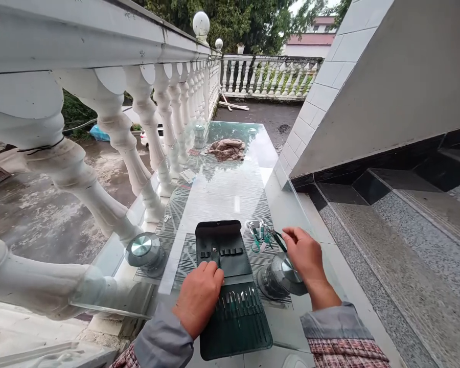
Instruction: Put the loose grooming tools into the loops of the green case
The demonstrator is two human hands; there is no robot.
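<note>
A dark green manicure case (235, 340) lies unfolded on the glass table, its lower half holding several slim metal tools (239, 301) in slots. Elastic loops (232, 251) run across the upper flap. My left hand (201, 291) is closed at the case's left side near the fold; its fingertips press on the flap beside the loops. Between the fingers of my right hand (303, 255) is a pair of green-handled nippers (279, 240), the metal end pointing up and left. Beside them lies a small group of clippers and green-handled scissors (256, 237) on the glass.
A crumpled brown cloth (227, 150) and a small white card (188, 176) lie farther along the glass table (230, 197). Round metal-capped table supports (142, 245) show beneath the glass. White balusters (111, 122) line the left; stone steps (391, 240) rise at the right.
</note>
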